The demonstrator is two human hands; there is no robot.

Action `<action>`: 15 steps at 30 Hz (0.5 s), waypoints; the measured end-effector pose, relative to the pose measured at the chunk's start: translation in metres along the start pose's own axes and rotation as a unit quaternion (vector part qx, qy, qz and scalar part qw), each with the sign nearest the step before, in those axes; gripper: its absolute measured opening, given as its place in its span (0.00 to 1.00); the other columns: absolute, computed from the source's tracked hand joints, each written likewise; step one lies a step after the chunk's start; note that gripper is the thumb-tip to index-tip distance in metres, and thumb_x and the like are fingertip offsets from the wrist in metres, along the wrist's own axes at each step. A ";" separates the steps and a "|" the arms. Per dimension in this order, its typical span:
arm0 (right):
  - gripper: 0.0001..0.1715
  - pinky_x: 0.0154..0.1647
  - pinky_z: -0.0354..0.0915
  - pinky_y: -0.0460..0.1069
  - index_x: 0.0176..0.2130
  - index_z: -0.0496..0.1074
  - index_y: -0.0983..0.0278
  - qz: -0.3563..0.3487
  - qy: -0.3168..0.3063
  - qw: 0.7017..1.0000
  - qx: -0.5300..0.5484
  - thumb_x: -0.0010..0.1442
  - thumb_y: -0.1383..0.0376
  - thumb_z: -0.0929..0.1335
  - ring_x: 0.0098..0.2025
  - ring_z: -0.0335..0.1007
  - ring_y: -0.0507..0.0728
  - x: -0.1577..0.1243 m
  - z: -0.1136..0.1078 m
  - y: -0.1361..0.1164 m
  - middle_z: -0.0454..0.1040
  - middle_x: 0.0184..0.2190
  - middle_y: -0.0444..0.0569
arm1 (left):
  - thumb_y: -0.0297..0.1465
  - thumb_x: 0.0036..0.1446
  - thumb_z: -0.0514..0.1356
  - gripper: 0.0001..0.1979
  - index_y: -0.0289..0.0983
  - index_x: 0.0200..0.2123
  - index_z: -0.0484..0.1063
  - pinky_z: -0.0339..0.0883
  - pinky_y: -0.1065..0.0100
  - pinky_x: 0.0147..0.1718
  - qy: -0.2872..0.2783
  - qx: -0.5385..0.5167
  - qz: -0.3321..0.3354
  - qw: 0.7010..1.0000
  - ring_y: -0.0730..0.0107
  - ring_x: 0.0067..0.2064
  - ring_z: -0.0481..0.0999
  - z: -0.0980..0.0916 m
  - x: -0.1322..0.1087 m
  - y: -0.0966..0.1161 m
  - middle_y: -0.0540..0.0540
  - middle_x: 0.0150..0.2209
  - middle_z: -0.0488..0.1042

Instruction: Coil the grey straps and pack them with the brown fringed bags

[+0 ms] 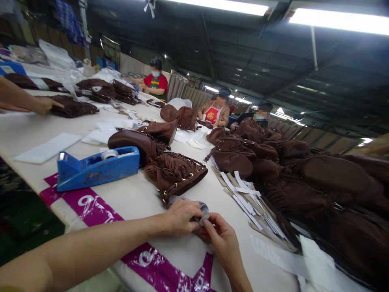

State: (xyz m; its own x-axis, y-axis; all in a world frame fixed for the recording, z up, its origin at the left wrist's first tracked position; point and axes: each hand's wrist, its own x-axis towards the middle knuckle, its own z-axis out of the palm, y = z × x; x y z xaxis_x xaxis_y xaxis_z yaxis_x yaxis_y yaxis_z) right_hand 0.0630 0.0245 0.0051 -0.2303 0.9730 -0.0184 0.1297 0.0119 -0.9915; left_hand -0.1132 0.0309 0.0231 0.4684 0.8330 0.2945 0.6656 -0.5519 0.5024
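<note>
Seemingly mid-step, your left hand [181, 217] and right hand [223, 237], nearly closed, pinched crumpled grey material [204, 211], while the fringed bag [176, 175] at eleven o'clock lay unwrapped.

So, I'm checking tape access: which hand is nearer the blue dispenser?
Left: the left hand is right of the blue dispenser and lower in view; the right hand is farther right.

Factory-type bag workshop: brown bags [334, 174] heaped on tabletop [225, 211], tape dispenser [100, 170], aproned workers [214, 112], overhead strip lights [340, 21].
</note>
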 end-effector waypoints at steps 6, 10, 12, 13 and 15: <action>0.11 0.27 0.63 0.47 0.34 0.71 0.61 -0.079 0.035 0.980 -0.180 0.56 0.57 0.69 0.25 0.66 0.54 0.004 -0.001 0.000 0.72 0.24 0.44 | 0.32 0.52 0.62 0.04 0.38 0.30 0.74 0.53 0.69 0.27 -0.002 0.025 -0.003 1.000 0.66 0.34 0.72 0.002 0.000 -0.001 0.49 0.33 0.74; 0.04 0.34 0.63 0.48 0.32 0.71 0.60 -0.188 0.032 0.943 -0.272 0.58 0.63 0.66 0.33 0.68 0.56 0.006 -0.004 -0.005 0.73 0.30 0.46 | 0.29 0.51 0.62 0.06 0.38 0.34 0.73 0.56 0.70 0.31 0.000 0.019 -0.006 1.000 0.64 0.37 0.73 0.002 0.001 0.000 0.48 0.34 0.75; 0.06 0.36 0.62 0.49 0.31 0.71 0.60 -0.237 0.034 0.921 -0.307 0.59 0.64 0.65 0.33 0.68 0.56 0.007 -0.005 -0.007 0.72 0.29 0.46 | 0.29 0.50 0.62 0.07 0.38 0.35 0.72 0.56 0.70 0.31 0.008 -0.001 -0.016 1.000 0.65 0.36 0.72 0.001 0.001 -0.001 0.49 0.33 0.75; 0.07 0.37 0.62 0.49 0.31 0.71 0.60 -0.258 0.042 0.911 -0.319 0.60 0.64 0.65 0.33 0.68 0.56 0.007 -0.005 -0.007 0.72 0.29 0.46 | 0.29 0.50 0.63 0.07 0.38 0.35 0.72 0.56 0.71 0.31 0.012 -0.017 -0.019 1.000 0.66 0.35 0.72 0.000 0.001 -0.002 0.49 0.33 0.75; 0.07 0.38 0.62 0.50 0.32 0.71 0.60 -0.278 0.061 0.904 -0.318 0.61 0.64 0.65 0.34 0.68 0.57 0.006 -0.004 -0.006 0.73 0.30 0.46 | 0.31 0.51 0.63 0.06 0.37 0.34 0.73 0.57 0.72 0.31 0.014 -0.056 -0.009 0.998 0.68 0.34 0.71 -0.003 0.002 -0.004 0.50 0.31 0.74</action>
State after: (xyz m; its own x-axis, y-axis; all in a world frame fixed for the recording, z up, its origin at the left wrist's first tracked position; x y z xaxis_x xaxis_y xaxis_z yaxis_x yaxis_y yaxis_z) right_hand 0.0643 0.0313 0.0116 -0.3270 0.7931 0.5138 0.5643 0.6000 -0.5671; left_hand -0.1166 0.0346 0.0239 0.4392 0.8444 0.3067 0.6034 -0.5302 0.5957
